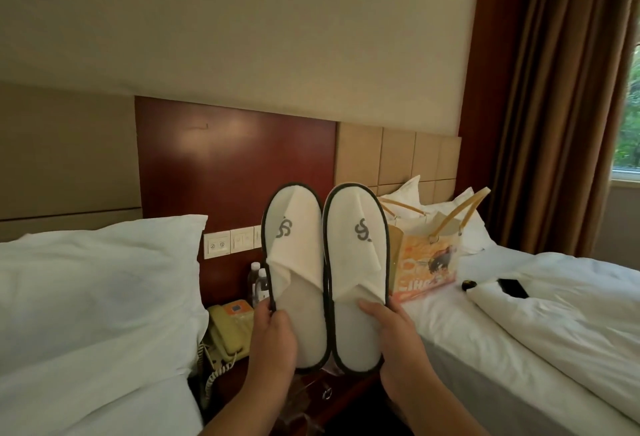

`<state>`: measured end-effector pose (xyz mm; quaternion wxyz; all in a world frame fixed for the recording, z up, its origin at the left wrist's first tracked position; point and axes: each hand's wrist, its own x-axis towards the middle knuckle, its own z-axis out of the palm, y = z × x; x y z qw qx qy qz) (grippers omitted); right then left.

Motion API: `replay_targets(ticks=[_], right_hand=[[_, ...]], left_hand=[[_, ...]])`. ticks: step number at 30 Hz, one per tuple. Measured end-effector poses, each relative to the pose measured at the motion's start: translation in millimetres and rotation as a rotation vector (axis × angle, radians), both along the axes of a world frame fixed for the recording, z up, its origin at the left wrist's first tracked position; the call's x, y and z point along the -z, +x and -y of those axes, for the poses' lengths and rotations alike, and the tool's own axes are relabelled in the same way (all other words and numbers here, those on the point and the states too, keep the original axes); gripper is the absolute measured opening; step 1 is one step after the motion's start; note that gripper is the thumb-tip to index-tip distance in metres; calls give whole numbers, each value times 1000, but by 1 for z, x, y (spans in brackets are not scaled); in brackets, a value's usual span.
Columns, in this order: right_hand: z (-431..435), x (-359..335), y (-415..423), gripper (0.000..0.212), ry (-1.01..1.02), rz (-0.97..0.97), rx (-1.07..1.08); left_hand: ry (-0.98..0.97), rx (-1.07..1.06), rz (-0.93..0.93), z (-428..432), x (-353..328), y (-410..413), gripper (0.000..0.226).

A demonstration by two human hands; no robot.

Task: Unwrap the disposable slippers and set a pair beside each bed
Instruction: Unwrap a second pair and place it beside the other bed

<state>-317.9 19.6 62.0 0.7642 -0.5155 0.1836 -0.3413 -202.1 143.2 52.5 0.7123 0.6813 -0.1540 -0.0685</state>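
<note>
I hold two white disposable slippers with dark trim and grey logos upright, side by side, in front of me over the gap between the two beds. My left hand (pixel 273 335) grips the heel end of the left slipper (pixel 294 255). My right hand (pixel 394 331) grips the heel end of the right slipper (pixel 356 255). Both slippers are out of any wrapper, toes pointing up. The left bed (pixel 86 314) and the right bed (pixel 536 324) flank my arms.
A nightstand (pixel 339 397) between the beds carries a beige telephone (pixel 227 331) and water bottles (pixel 259 279). On the right bed stand a printed gift bag (pixel 426 262), a black phone (pixel 512 288) and a small dark object (pixel 469 285). Crumpled clear plastic (pixel 301 415) lies low between my arms.
</note>
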Motion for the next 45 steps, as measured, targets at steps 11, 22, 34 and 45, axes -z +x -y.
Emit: replay_targets(ticks=[11,22,34,45], right_hand=[[-32,-12,-17,40,-224,26,-8],[-69,-20,-6,5,-206,100,420],[-78,-53,-19,26,-672,32,407],[-80,-72,-18,38,-583,-26,129]], left_hand=[[-21,113,24,-5,-13,-44,53],[-243,92,-4,-9,-36,-79,33],[-297,463,82,-16,-56,-73,27],[-412,516,-34,-19,-78,-69,39]])
